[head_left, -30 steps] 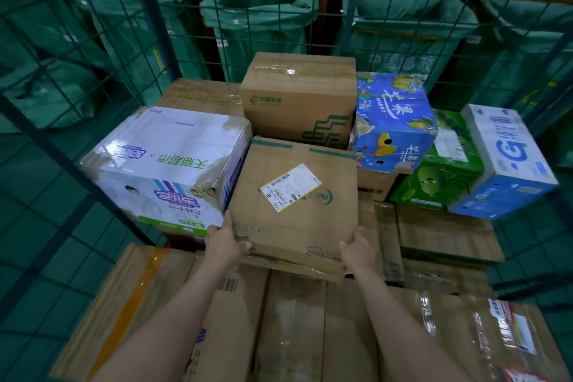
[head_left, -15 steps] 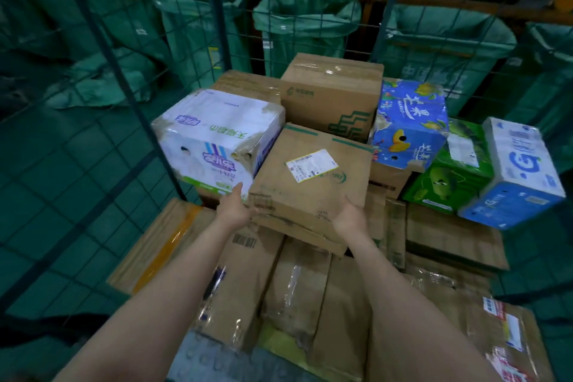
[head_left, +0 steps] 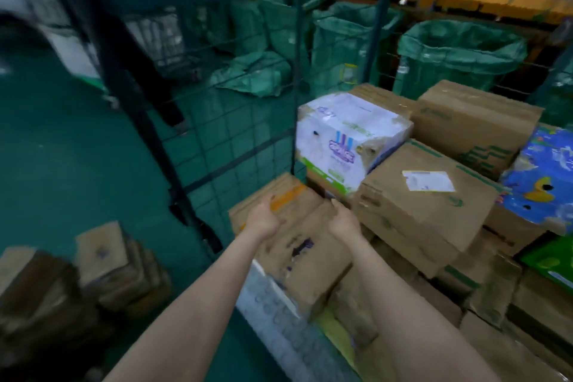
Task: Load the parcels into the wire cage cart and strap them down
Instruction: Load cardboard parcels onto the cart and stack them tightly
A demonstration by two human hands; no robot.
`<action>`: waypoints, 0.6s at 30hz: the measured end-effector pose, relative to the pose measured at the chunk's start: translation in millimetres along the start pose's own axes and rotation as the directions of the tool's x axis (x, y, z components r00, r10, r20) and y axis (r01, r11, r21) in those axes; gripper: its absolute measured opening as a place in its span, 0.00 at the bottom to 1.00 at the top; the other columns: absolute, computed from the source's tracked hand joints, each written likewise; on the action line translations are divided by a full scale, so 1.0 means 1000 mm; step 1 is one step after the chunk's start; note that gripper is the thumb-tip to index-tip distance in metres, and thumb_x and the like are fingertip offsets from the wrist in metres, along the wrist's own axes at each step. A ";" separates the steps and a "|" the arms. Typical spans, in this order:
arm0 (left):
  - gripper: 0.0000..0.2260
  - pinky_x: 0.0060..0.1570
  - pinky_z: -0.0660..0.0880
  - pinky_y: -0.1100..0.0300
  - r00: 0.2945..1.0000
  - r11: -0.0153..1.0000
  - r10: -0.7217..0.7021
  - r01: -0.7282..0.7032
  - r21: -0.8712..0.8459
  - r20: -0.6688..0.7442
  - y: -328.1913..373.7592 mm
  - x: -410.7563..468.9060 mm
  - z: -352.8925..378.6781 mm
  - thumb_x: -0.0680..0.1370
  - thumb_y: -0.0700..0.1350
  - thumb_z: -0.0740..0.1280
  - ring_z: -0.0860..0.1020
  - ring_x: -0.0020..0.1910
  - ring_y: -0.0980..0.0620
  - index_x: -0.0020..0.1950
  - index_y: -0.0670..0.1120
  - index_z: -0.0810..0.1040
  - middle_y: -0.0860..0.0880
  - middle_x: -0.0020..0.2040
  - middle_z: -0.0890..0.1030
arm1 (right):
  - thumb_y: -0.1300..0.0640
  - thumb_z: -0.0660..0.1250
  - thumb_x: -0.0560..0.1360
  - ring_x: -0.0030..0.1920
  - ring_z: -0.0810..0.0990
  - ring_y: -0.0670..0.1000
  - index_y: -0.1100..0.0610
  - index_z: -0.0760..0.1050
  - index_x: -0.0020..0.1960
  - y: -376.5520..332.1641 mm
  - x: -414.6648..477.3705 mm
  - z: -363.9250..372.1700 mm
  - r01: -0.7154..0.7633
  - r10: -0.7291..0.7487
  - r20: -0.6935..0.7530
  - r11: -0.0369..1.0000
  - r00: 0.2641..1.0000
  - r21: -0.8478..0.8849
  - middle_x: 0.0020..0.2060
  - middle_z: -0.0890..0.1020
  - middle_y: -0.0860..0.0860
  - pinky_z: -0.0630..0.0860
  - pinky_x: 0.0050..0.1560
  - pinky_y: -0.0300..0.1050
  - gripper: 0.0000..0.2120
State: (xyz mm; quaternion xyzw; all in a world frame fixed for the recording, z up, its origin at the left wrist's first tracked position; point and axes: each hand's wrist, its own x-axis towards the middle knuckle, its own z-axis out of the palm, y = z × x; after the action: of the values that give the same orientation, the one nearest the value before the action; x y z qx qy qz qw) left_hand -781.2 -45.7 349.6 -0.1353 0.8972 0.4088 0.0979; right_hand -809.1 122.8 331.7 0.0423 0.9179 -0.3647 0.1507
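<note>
Green mail sacks (head_left: 459, 59) back the wire cage cart (head_left: 235, 146); my left fingers (head_left: 270, 206) and right fingers (head_left: 338, 210) hover loose and empty, since the labelled carton (head_left: 418, 198) just right of them looks seated.

Green sacks (head_left: 459, 53), green floor (head_left: 62, 164)

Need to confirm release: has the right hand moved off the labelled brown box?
Yes. The right hand has left the labelled brown box, moving left past its near corner, over a lower carton.
</note>
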 end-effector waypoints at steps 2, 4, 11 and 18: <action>0.30 0.61 0.66 0.62 0.998 0.998 -0.055 0.055 -0.038 -0.020 -0.026 -0.021 -0.013 0.78 0.41 0.66 0.68 0.69 0.46 0.76 0.45 0.56 0.45 0.73 0.66 | 0.61 0.57 0.80 0.71 0.65 0.55 0.58 0.56 0.76 -0.014 -0.013 0.028 0.025 -0.023 0.084 0.999 0.996 -0.031 0.72 0.65 0.57 0.58 0.66 0.38 0.25; 0.29 0.58 0.67 0.63 0.992 0.991 -0.115 0.111 -0.073 -0.047 -0.060 -0.054 -0.029 0.78 0.41 0.65 0.69 0.68 0.46 0.76 0.44 0.57 0.44 0.72 0.66 | 0.63 0.56 0.80 0.71 0.66 0.56 0.57 0.55 0.76 -0.031 -0.038 0.061 0.040 -0.030 0.164 0.998 0.986 -0.058 0.72 0.65 0.57 0.60 0.66 0.39 0.26; 0.27 0.60 0.68 0.58 0.921 0.935 -0.339 0.307 -0.177 -0.194 -0.184 -0.174 -0.084 0.77 0.40 0.67 0.73 0.64 0.44 0.74 0.42 0.63 0.41 0.69 0.70 | 0.60 0.59 0.79 0.53 0.73 0.51 0.56 0.60 0.75 -0.077 -0.132 0.175 0.203 -0.163 0.397 0.977 0.903 -0.063 0.66 0.72 0.53 0.70 0.41 0.38 0.25; 0.23 0.34 0.70 0.70 0.800 0.820 -0.552 0.470 -0.328 -0.235 -0.294 -0.309 -0.120 0.78 0.37 0.64 0.73 0.36 0.54 0.73 0.43 0.65 0.48 0.47 0.77 | 0.59 0.58 0.80 0.42 0.78 0.51 0.53 0.58 0.76 -0.128 -0.251 0.280 0.307 -0.209 0.616 0.950 0.759 -0.055 0.64 0.73 0.53 0.72 0.35 0.32 0.26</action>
State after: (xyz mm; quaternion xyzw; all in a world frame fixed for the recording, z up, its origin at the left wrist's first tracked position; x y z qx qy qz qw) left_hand -402.5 -271.6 308.0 -0.4497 0.7702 0.4505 0.0406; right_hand -525.6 -153.6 300.2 -0.2147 0.8437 -0.3052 0.3860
